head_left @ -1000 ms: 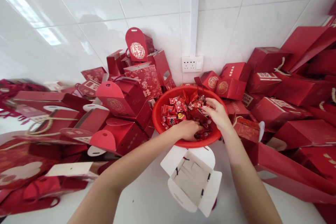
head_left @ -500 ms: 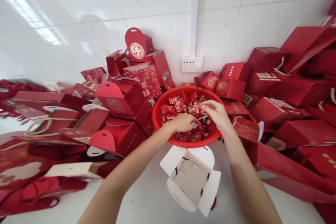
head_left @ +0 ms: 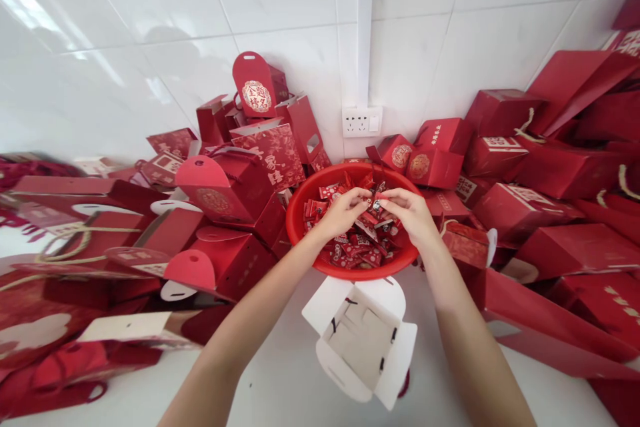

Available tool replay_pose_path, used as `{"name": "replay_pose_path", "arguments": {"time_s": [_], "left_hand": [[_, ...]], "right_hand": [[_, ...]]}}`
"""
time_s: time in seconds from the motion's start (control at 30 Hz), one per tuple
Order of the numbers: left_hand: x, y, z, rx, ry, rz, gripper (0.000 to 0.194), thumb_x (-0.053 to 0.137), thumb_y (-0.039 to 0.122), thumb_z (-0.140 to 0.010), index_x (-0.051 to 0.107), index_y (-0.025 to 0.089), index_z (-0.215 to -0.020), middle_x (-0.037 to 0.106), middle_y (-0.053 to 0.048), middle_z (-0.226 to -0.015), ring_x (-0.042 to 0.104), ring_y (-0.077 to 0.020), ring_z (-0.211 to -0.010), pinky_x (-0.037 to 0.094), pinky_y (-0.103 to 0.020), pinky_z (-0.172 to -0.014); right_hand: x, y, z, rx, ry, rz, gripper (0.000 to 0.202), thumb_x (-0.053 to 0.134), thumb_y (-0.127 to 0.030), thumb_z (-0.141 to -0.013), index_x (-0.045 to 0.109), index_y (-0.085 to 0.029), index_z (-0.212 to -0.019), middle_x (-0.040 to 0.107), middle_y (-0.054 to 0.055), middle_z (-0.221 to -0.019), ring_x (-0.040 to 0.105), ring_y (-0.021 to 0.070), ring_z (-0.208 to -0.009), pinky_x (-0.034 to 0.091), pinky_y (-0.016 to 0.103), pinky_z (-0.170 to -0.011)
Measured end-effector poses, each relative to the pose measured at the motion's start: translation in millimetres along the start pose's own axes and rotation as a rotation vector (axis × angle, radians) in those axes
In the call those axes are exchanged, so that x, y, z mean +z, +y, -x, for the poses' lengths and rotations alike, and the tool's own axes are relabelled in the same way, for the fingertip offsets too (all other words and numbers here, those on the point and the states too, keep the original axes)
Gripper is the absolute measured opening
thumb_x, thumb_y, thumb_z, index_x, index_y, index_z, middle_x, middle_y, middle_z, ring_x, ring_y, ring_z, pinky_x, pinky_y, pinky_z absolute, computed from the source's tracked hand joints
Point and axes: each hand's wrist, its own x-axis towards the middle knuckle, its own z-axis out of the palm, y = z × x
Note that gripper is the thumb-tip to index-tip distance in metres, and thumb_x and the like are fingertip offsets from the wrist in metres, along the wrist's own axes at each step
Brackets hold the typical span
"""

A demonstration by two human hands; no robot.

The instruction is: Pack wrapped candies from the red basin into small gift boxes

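A round red plastic basin (head_left: 300, 240) holds a heap of small red wrapped candies (head_left: 357, 250). Over its middle, my left hand (head_left: 346, 213) and my right hand (head_left: 407, 212) come close together, thumbs and fingertips pinched. Small wrapped candies show at the fingertips of both hands, partly hidden by the fingers. Just in front of the basin stands a gift box (head_left: 327, 297), its white-lined flaps folded outward. Its pale inside shows, with short dark cord ends at the sides and no candies in it.
Red gift boxes (head_left: 230, 193) are piled on the left, some with rope handles. More red boxes (head_left: 530, 213) crowd the right side, close to my right forearm. Behind the basin, a white tiled wall carries a socket panel (head_left: 363, 122).
My left hand has lifted from the candies and moved away from me, toward my right hand. The right hand has shifted slightly left; the fingertips now nearly meet.
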Motion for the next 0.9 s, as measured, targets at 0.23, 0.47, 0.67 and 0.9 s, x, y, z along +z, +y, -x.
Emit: {"name": "replay_pose_path", "arguments": {"time_s": [0.23,0.47,0.67,0.9], "left_hand": [[-6.2,7.7,8.3,-0.230,-0.136,-0.602,0.019,0.057,0.022,-0.090,0.075,0.016,-0.090,0.076,-0.009,-0.094,0.070,-0.0250,-0.093,0.051,-0.031,-0.084],[-4.7,13.5,11.0,-0.320,-0.262,-0.735,0.048,0.076,0.026,-0.079,0.067,0.018,-0.125,0.075,-0.009,-0.102,0.071,-0.0275,-0.096,0.051,-0.030,-0.081],[-6.7,5.1,7.5,-0.262,-0.113,-0.534,0.051,0.068,0.004,-0.072,0.070,0.014,-0.123,0.075,-0.004,-0.084,0.071,-0.0218,-0.083,0.053,-0.028,-0.080],[-11.4,-4.7,-1.9,-0.104,0.310,0.106,0.031,0.066,0.006,-0.072,0.076,0.013,-0.100,0.075,-0.007,-0.093,0.070,-0.0189,-0.085,0.056,-0.033,-0.086]], "right_hand": [[1.2,2.3,-1.8,-0.051,0.168,0.102,0.015,0.071,-0.034,-0.060,0.070,-0.022,-0.070,0.069,0.000,-0.070,0.061,0.0185,-0.071,0.048,0.030,-0.066],[1.7,5.3,-1.0,-0.006,0.050,0.323,0.015,0.062,-0.033,-0.061,0.059,-0.020,-0.052,0.054,-0.003,-0.052,0.044,0.0130,-0.056,0.034,0.028,-0.057],[2.5,8.1,-1.5,0.011,-0.005,0.336,0.015,0.063,-0.036,-0.061,0.063,-0.021,-0.059,0.057,-0.003,-0.054,0.048,0.0138,-0.057,0.034,0.028,-0.058],[-0.1,9.6,-4.6,0.011,-0.050,0.247,0.030,0.079,-0.043,-0.055,0.063,-0.022,-0.068,0.066,0.001,-0.065,0.059,0.0187,-0.065,0.044,0.031,-0.063]]}}
